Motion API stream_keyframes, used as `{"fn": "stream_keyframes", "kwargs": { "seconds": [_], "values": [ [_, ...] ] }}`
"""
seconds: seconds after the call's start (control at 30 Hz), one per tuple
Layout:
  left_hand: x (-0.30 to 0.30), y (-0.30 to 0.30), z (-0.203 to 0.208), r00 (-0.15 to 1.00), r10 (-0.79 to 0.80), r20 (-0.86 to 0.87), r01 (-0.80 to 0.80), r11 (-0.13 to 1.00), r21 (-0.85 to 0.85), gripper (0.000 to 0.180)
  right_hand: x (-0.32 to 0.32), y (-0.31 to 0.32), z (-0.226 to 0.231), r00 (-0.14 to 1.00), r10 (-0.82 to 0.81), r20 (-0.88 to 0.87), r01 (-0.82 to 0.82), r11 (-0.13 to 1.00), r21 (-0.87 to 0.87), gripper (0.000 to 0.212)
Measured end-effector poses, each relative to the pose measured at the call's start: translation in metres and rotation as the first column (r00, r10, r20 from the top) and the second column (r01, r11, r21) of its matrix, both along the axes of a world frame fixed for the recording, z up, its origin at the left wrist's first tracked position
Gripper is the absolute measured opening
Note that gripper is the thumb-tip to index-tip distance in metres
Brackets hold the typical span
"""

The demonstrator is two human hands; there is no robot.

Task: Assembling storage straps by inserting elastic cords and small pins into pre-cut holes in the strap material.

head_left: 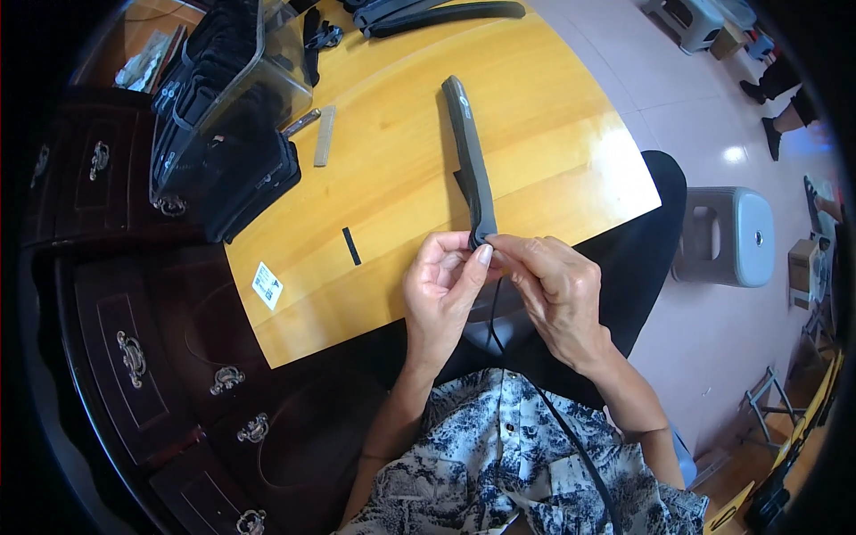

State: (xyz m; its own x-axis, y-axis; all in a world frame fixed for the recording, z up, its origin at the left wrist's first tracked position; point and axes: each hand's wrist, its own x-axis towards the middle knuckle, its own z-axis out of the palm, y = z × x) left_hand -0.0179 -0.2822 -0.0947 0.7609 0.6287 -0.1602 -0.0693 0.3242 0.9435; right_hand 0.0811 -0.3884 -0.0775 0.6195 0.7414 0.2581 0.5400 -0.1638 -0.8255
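Observation:
A long dark grey padded strap (473,156) lies lengthwise on the yellow wooden table (392,160), its near end raised at the table's front edge. My left hand (441,290) pinches that end between thumb and curled fingers. From the other side, my right hand (566,290) grips the same end with thumb and forefinger. The fingertips partly cover the strap's end, so its detail is hidden. A small dark flap sticks out from the strap's left edge. Below the hands a thin black cord (497,325) runs down over my patterned shirt.
Left of my hands lie a short black strip (351,246) and a white label (267,285). Farther back are a flat ruler-like strip (325,136), a knife-like tool (301,122) and a clear bin (290,71) of black straps. Dark drawers (134,357) flank the left; a grey stool (749,236) stands right.

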Motion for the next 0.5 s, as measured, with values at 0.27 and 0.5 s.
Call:
{"fn": "stream_keyframes", "kwargs": {
  "seconds": [0.27, 0.5],
  "values": [
    [-0.004, 0.006, -0.006, 0.998, -0.006, 0.059, 0.006, 1.0, -0.003, 0.011, -0.003, 0.007, -0.014, 0.97, -0.006, -0.241, 0.031, 0.995, 0.099, 0.014],
    [-0.002, 0.012, -0.003, 0.992, -0.117, -0.047, 0.119, 0.993, 0.023, 0.016, 0.002, 0.009, 0.003, 0.991, 0.034, -0.131, -0.027, 0.998, 0.054, 0.013]
  ]
}}
